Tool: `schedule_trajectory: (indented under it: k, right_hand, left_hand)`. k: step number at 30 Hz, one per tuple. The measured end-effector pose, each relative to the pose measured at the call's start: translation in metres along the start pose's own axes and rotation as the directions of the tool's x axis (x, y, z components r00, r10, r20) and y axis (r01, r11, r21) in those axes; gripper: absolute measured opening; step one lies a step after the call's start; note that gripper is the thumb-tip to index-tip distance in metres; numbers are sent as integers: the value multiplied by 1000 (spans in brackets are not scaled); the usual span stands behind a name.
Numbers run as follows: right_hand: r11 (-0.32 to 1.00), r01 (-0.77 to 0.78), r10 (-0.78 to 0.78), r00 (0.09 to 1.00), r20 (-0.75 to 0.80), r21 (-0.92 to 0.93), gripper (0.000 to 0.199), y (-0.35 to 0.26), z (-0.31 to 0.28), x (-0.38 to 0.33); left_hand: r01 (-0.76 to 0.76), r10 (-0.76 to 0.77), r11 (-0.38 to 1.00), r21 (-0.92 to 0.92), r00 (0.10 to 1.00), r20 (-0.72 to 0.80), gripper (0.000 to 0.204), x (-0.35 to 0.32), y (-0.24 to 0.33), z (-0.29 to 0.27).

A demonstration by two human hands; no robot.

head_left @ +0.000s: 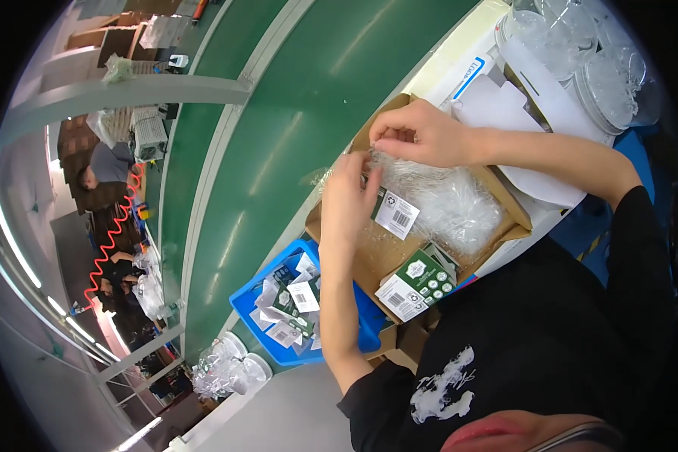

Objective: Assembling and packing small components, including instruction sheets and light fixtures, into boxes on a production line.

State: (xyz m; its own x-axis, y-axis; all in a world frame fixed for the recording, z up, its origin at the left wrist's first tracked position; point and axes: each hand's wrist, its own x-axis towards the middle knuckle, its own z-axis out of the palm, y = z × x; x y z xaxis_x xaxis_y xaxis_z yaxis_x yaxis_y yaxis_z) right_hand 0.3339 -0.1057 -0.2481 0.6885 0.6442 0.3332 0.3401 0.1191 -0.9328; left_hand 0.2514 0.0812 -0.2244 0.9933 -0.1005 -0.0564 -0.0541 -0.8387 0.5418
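My left hand (345,192) is closed, its fingertips at the upper edge of a green and white printed card (396,214), which it seems to pinch. Just beyond it, my right hand (423,137) is closed too, thumb and forefinger pressed together on what looks like a thin clear plastic strand. Both hands are close together over an open cardboard box (514,202). In the box lies a loose heap of clear plastic strands (459,211). Another green and white card (414,286) rests at the box's near edge, with more cards partly under it.
A blue bin (285,352) with several printed cards stands left of the box. Clear round containers (606,90) crowd the upper right beside white sheets (497,105). A green conveyor belt (294,128) runs past. Across it, other people (113,166) are at work.
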Motion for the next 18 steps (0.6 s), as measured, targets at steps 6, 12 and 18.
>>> schedule_trajectory:
  k: [6,12,18]
  right_hand:
    - [999,-38,38,999,8,20,9,3,-5,-3]
    - [999,47,-47,999,-5,-24,10,1,2,0]
    - [1000,16,-16,1000,-8,-26,10,6,-3,-8]
  left_hand:
    - [55,-59,998,22,955,292,27,-18,23,-15]
    - [-94,27,967,236,961,274,29,-30,14,-13]
    - [-41,10,990,132,973,230,17,-40,33,-36]
